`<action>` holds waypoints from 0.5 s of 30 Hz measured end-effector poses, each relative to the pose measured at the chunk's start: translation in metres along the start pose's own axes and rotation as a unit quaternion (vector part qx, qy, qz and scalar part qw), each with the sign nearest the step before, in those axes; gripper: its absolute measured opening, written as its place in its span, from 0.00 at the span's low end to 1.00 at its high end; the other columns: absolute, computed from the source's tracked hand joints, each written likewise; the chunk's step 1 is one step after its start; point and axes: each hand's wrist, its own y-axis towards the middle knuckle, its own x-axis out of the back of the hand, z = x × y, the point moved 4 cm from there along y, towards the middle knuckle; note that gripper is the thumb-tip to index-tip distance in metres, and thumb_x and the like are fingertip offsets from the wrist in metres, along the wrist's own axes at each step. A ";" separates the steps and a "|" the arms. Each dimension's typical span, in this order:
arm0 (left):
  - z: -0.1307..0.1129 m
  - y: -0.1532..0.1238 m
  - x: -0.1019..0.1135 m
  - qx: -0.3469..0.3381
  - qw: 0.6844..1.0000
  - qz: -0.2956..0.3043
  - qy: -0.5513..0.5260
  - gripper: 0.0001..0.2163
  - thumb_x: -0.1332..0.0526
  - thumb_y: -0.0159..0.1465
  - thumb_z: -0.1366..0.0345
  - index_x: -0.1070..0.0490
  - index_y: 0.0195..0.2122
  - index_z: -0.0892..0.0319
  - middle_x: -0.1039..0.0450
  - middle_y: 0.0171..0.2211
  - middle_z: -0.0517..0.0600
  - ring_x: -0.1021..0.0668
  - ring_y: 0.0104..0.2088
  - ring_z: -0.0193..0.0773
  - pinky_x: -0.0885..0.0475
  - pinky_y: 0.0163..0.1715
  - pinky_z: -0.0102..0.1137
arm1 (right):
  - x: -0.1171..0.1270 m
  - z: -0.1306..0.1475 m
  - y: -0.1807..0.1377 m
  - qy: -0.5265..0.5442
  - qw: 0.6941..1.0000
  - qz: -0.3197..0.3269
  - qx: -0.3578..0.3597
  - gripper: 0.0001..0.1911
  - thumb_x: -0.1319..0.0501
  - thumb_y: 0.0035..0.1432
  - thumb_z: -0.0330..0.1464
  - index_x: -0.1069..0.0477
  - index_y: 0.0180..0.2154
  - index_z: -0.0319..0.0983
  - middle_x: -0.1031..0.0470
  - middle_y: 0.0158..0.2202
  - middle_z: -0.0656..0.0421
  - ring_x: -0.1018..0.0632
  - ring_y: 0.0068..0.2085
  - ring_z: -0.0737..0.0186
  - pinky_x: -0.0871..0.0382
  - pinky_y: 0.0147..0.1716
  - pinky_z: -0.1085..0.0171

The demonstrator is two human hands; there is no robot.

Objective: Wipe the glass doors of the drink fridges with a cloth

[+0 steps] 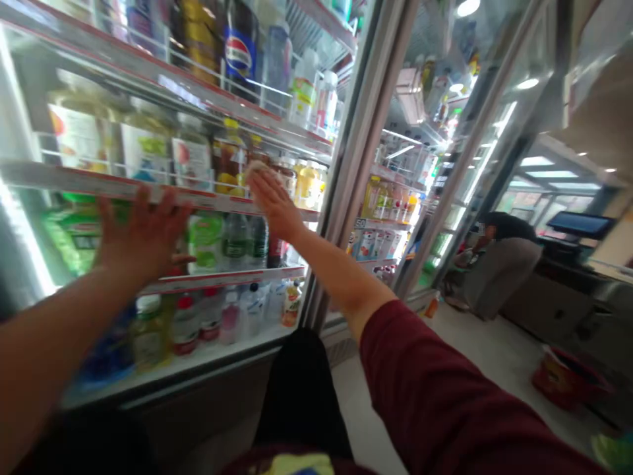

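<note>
My left hand (143,237) is raised, blurred, with fingers spread and nothing visible in it. It is in front of a red-edged shelf strip (212,201) of a lit drinks fridge, near green packs (205,237). My right hand (277,201) reaches forward with its fingers stretched out and close together. A pale, cloth-like wad (258,168) shows at its fingertips; its exact kind is blurred. Just left of that hand stands a yellow-capped bottle of brown drink (230,158). I cannot tell whether either hand touches a glass pane or the shelf.
Bottles fill the shelves, among them a Pepsi bottle (241,53). A metal door frame (351,152) divides this section from another stocked one. At the right, a person (504,231) sits low near a counter (534,284). A red basket-like container (558,379) stands on the floor.
</note>
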 end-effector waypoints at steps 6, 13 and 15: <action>0.003 0.002 -0.002 0.059 0.960 0.132 0.241 0.51 0.32 0.67 0.41 0.51 0.85 0.55 0.65 0.86 0.57 0.66 0.85 0.62 0.77 0.77 0.70 | 0.015 -0.054 0.034 -0.016 0.984 -0.132 -0.121 0.41 0.51 0.75 0.25 0.55 0.84 0.38 0.47 0.85 0.52 0.59 0.86 0.45 0.57 0.83 0.32; -0.015 0.003 0.004 0.069 0.929 0.184 0.313 0.57 0.22 0.62 0.59 0.56 0.86 0.53 0.66 0.85 0.61 0.64 0.84 0.65 0.69 0.78 0.73 | -0.046 -0.005 -0.049 -0.019 1.000 -0.019 -0.003 0.37 0.45 0.75 0.27 0.40 0.81 0.43 0.36 0.80 0.52 0.46 0.84 0.45 0.48 0.83 0.37; -0.015 0.002 0.004 0.069 0.924 0.183 0.327 0.56 0.23 0.63 0.62 0.55 0.86 0.54 0.66 0.85 0.60 0.63 0.84 0.65 0.68 0.79 0.73 | -0.034 -0.021 -0.039 -0.026 0.999 -0.041 -0.008 0.37 0.47 0.74 0.24 0.38 0.80 0.45 0.35 0.80 0.53 0.44 0.84 0.46 0.47 0.83 0.36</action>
